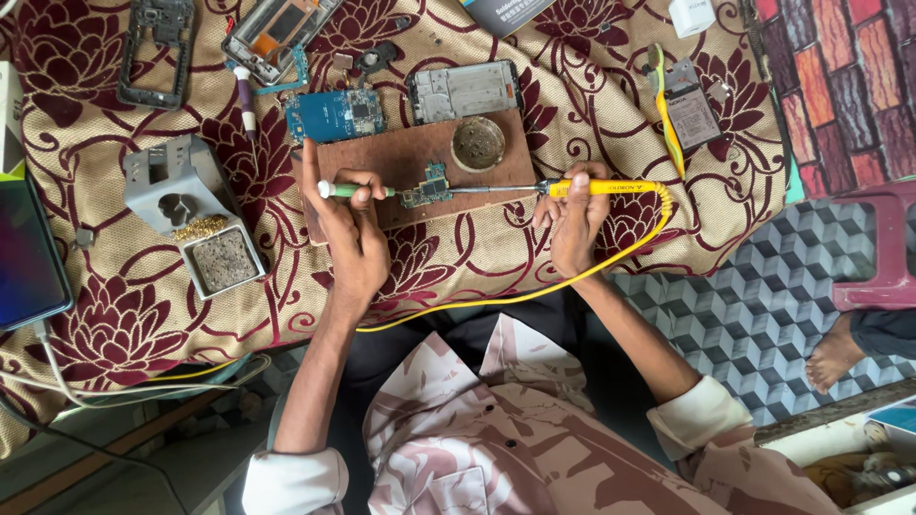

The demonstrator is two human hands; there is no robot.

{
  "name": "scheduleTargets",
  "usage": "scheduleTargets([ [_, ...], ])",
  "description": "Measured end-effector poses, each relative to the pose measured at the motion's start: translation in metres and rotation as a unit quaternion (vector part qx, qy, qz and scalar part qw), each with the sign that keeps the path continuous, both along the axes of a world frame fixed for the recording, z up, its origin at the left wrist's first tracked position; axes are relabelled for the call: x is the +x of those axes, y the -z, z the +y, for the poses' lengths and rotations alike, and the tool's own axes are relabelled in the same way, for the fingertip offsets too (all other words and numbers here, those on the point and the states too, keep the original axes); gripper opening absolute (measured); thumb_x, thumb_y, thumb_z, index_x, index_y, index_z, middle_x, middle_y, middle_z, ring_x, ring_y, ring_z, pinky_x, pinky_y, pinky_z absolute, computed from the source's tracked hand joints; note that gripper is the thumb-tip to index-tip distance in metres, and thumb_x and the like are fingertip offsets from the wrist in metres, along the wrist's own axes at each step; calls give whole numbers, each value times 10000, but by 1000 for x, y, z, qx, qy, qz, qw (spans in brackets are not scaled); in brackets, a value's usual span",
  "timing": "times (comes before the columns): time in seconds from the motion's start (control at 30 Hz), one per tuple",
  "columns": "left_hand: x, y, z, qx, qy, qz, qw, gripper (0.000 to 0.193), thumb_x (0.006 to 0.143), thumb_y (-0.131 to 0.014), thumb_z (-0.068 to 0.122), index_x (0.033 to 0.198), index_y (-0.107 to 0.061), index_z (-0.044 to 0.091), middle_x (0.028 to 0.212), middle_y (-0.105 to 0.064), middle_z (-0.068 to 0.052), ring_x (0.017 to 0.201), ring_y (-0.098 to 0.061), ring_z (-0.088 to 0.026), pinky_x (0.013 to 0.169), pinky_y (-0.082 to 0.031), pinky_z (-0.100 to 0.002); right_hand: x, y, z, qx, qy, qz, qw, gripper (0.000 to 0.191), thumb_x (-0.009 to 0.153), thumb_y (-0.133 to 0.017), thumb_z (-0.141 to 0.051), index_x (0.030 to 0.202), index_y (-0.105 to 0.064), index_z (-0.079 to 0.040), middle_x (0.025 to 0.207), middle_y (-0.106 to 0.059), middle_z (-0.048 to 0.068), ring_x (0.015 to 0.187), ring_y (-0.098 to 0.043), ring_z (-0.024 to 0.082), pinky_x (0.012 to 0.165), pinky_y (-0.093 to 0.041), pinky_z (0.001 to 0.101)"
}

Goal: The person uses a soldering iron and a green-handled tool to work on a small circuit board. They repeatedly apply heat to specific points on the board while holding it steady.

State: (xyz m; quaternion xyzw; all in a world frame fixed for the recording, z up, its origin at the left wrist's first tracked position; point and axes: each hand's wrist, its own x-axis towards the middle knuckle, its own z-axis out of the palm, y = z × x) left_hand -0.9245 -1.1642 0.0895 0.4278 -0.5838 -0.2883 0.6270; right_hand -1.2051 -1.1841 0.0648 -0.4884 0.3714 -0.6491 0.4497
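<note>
My left hand (350, 234) grips a small tool with a green handle (348, 191), its tip at a small circuit board (426, 187) lying on a brown wooden block (401, 157). My right hand (572, 215) holds a yellow soldering iron (601, 187), its long metal tip reaching left to the same circuit board. A yellow cord (534, 291) runs from the iron down past my lap. A round tin of paste (477, 143) sits on the block just above the iron's tip.
A blue circuit board (336, 114), phone frames (463, 91) (157, 48), a battery (692, 110) and a screwdriver (245, 95) lie on the patterned cloth. A grey iron stand with a sponge (196, 219) is at left, a phone (29, 257) further left. Another person's foot (835, 353) is at right.
</note>
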Motion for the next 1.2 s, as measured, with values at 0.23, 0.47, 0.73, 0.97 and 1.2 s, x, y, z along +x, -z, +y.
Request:
scheduleTargets([
  [0.23, 1, 2, -2, -5, 4, -1, 1000, 722, 1074, -289, -170, 1686, -3, 83, 1030, -570, -139, 903, -533, -172, 863, -491, -300, 1, 0, 0, -21, 5, -19, 1000, 281, 1170, -403, -343, 1116, -400, -68, 721, -448, 31, 553, -497, 135, 519, -496, 296],
  [0.47, 2, 3, -1, 1, 6, 0, 1000, 693, 1115, -305, -156, 1690, -1, 83, 1027, -578, -137, 905, -534, -169, 888, -494, -306, 2, 2, 0, -28, -1, -15, 999, 275, 1171, -402, -329, 1120, -394, -59, 794, -463, 53, 566, -500, 143, 522, -505, 307],
  [0.73, 1, 1, -2, 1, 5, 1, 1000, 712, 1086, -300, -164, 1689, -5, 75, 1026, -568, -142, 910, -531, -169, 890, -489, -303, 3, 1, 1, -28, -14, -21, 999, 276, 1177, -398, -332, 1118, -384, -63, 823, -453, 51, 580, -495, 138, 544, -521, 312],
  [0.97, 1, 0, 0, -3, 1, -5, 1000, 749, 1049, -294, -188, 1687, -2, 73, 1033, -573, -147, 912, -536, -169, 902, -494, -299, 3, -1, 0, -37, -16, -5, 999, 277, 1170, -390, -335, 1126, -393, -61, 820, -456, 59, 573, -501, 149, 572, -549, 344],
  [1.2, 2, 1, -1, -4, 2, -13, 1000, 743, 1063, -295, -188, 1690, 4, 77, 1020, -577, -147, 912, -543, -168, 888, -505, -297, 2, 2, 0, -53, -6, 1, 999, 273, 1172, -362, -328, 1129, -407, -63, 723, -465, 57, 554, -514, 159, 568, -557, 350],
])
